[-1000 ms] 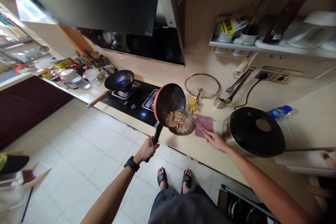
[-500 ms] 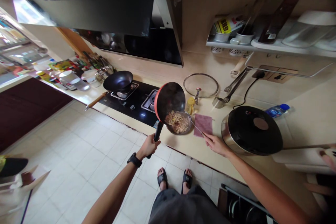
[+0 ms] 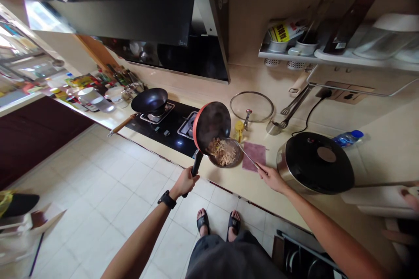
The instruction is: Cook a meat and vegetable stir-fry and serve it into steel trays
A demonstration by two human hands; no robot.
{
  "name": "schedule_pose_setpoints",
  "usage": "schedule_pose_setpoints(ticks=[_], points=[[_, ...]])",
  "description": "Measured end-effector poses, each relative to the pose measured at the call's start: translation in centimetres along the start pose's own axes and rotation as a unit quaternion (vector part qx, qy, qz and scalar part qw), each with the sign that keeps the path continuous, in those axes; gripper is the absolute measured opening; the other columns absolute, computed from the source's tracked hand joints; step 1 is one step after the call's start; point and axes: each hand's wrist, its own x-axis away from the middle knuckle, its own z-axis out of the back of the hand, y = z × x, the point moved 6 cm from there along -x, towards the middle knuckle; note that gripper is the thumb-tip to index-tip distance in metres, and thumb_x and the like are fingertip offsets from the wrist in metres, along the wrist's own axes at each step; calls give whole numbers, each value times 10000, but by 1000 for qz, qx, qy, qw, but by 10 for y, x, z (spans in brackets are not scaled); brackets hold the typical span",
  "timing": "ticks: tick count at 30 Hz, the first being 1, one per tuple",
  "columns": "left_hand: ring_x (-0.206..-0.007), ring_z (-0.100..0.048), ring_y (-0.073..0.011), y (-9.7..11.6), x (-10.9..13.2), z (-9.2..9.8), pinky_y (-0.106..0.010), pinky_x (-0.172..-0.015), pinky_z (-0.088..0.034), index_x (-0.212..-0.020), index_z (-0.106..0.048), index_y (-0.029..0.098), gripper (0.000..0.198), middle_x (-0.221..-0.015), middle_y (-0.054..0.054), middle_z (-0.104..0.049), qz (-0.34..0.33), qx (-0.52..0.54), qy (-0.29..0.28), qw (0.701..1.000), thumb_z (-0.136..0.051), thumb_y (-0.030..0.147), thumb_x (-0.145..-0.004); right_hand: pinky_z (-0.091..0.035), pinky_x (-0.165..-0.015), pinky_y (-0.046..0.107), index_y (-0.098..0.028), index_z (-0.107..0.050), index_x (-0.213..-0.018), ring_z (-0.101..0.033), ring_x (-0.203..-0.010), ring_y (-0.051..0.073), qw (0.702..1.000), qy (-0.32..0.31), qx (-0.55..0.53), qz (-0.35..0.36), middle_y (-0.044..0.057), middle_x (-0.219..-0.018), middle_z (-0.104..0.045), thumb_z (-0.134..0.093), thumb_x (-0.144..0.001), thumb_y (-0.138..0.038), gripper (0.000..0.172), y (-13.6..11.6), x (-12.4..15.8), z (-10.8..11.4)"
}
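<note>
My left hand (image 3: 186, 181) is closed round the black handle of a red-rimmed frying pan (image 3: 211, 124), which is tipped steeply over a metal bowl (image 3: 226, 153) on the counter. Pale strips of cooked food (image 3: 223, 151) lie in the bowl and at the pan's lower lip. My right hand (image 3: 271, 177) pinches a thin metal utensil (image 3: 248, 157) whose far end reaches into the bowl. A purple cloth (image 3: 254, 155) lies right beside the bowl, under the utensil.
A black wok (image 3: 149, 100) sits on the left burner of the gas hob (image 3: 165, 126). A glass lid (image 3: 251, 107) leans on the wall; a rice cooker (image 3: 314, 164) stands to the right. Bottles and jars crowd the far left counter. My sandalled feet (image 3: 218, 223) stand on floor tiles.
The pan has tipped slightly further and the utensil has shifted a little inside the bowl. Both hands keep their grips in nearly the same place.
</note>
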Motion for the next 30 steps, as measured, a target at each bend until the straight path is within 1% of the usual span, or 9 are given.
schedule_pose_setpoints(ticks=[5, 11, 17, 19, 21, 23, 24, 27, 30], points=[[-323, -440, -92, 0, 4, -2, -184, -341, -320, -929, -456, 212, 224, -468, 126, -450, 2, -4, 2, 1000, -656, 215, -829, -371, -531, 219, -119, -597, -1482, -437, -578, 123, 1000, -5, 22, 3, -4, -715, -566, -462, -975, -545, 675, -17, -16, -8], [-319, -438, -79, 5, 3, -2, -164, -338, -313, -906, -454, 214, 213, -453, 131, -442, -3, -16, 6, 1000, -651, 179, -833, -389, -549, 222, -116, -608, -1471, -457, -592, 128, 999, -30, 19, 13, -8, -704, -563, -443, -977, -543, 673, -21, 2, -17], [-330, -462, -85, 11, 5, 0, -168, -348, -318, -880, -454, 215, 209, -468, 118, -459, -12, -40, 15, 999, -651, 174, -825, -426, -551, 240, -101, -589, -1489, -507, -558, 134, 999, -8, 52, 9, 2, -704, -640, -469, -980, -553, 691, -25, 11, -9], [-332, -463, -87, 11, 8, 2, -175, -357, -314, -888, -469, 211, 203, -478, 116, -462, -14, -45, 21, 999, -658, 183, -821, -500, -625, 272, -116, -607, -1475, -611, -628, 177, 997, 9, 74, 24, 44, -772, -726, -482, -984, -539, 660, -29, 8, -7], [-343, -467, -90, 13, 11, 4, -183, -372, -308, -883, -476, 210, 190, -492, 110, -468, -21, -59, 27, 998, -653, 186, -818, -560, -797, 331, -150, -624, -1464, -719, -844, 247, 994, 23, 93, 57, 106, -988, -798, -482, -995, -497, 600, -32, 3, -8], [-367, -472, -92, 16, 16, 6, -194, -398, -308, -849, -467, 216, 173, -509, 99, -476, -32, -85, 34, 995, -633, 181, -816, -545, -957, 371, -183, -621, -1466, -728, -1065, 283, 989, 26, 113, 92, 128, -1220, -771, -463, -1012, -446, 548, -32, 1, -13], [-384, -474, -94, 18, 19, 8, -199, -415, -309, -828, -460, 220, 170, -516, 93, -479, -38, -99, 37, 994, -625, 178, -813, -535, -997, 374, -194, -611, -1475, -722, -1114, 280, 986, 24, 126, 104, 126, -1275, -752, -449, -1022, -426, 534, -30, 0, -16], [-440, -469, -102, 23, 25, 12, -219, -468, -310, -785, -456, 223, 165, -538, 77, -479, -55, -137, 48, 988, -613, 171, -796, -551, -998, 360, -184, -579, -1502, -736, -1104, 258, 977, 19, 169, 130, 128, -1289, -745, -412, -1047, -395, 529, -22, 3, -22], [-495, -463, -114, 25, 28, 17, -237, -515, -306, -757, -466, 222, 155, -571, 61, -486, -71, -177, 64, 980, -603, 153, -781, -577, -969, 365, -194, -574, -1506, -737, -1100, 260, 966, 24, 207, 153, 128, -1289, -744, -418, -1050, -373, 514, -17, 12, -19]])
